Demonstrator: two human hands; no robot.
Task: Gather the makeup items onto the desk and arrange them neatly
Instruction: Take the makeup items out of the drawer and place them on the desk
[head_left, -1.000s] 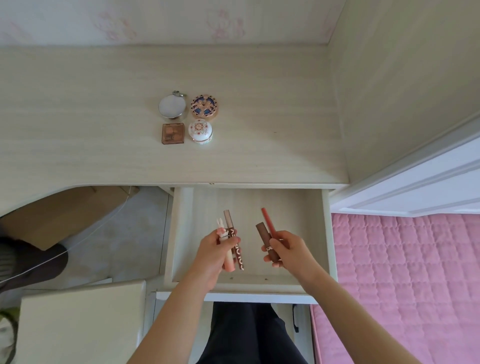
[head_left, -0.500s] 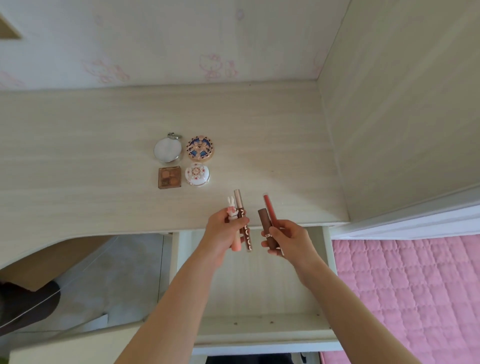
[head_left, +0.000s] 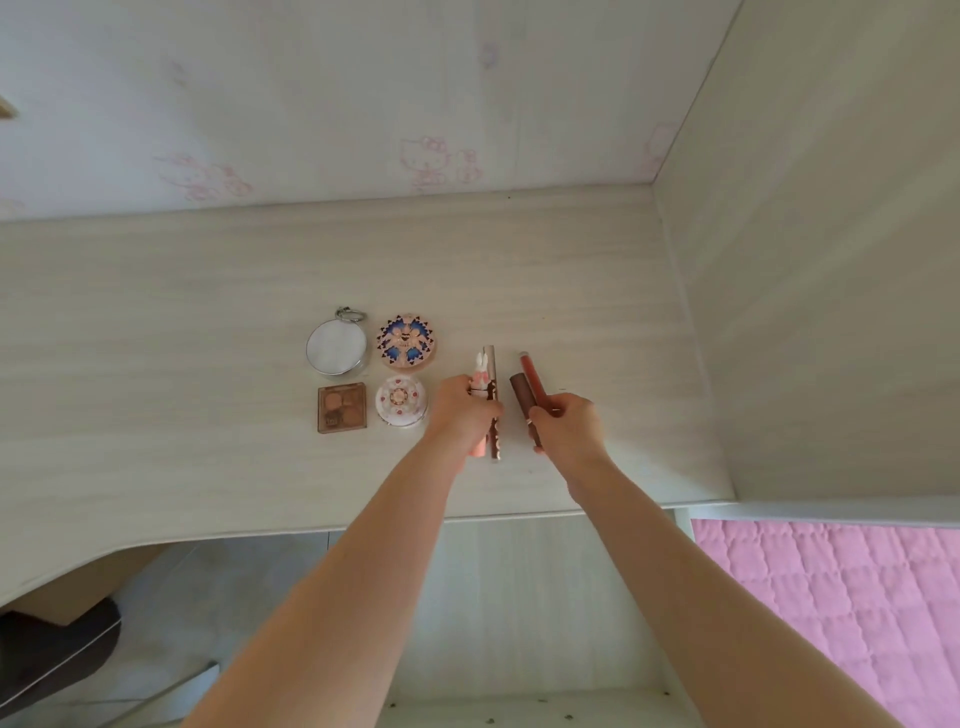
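Fingers (head_left: 456, 387) of the left hand (head_left: 462, 413), over the bench (head_left: 208, 312) at 3 o'clock of the compacts (head_left: 407, 343), clamp a bunny-capped tube (head_left: 480, 370) and a patterned tube (head_left: 490, 366); the right hand (head_left: 571, 426) pinches a brown tube (head_left: 521, 395) and a red tube (head_left: 532, 379). Best to lay all four parallel, ends level, evenly spaced.

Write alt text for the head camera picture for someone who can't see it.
Over a pale desk, the left hand grips a rabbit-topped pink tube and a patterned brown tube; the right hand grips a dark brown tube and a red tube. Left of them, three round compacts and a square eyeshadow palette sit in a two-by-two block.
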